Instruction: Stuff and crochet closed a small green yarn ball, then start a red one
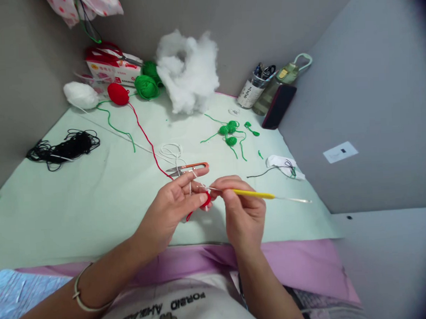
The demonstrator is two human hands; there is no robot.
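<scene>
My left hand (174, 206) pinches a small red crocheted piece (205, 201), with white yarn running over its raised forefinger. My right hand (241, 207) grips a crochet hook with a yellow handle (255, 194); the hook's tip points into the red piece. A red yarn strand (145, 136) runs from the piece back to a red yarn ball (118, 94). Orange-handled thread snips (187, 168) lie on the pale green mat (94, 193) just beyond my left fingers.
A white yarn ball (80, 94), green yarn balls (146, 86), a stuffing heap (188, 71) and a red-and-white box (112, 65) sit at the back. Black thread tangle (64, 147) lies left. Small green crocheted pieces (231, 133), a tool jar (254, 87), a bottle (278, 83) and a dark phone (279, 106) are right.
</scene>
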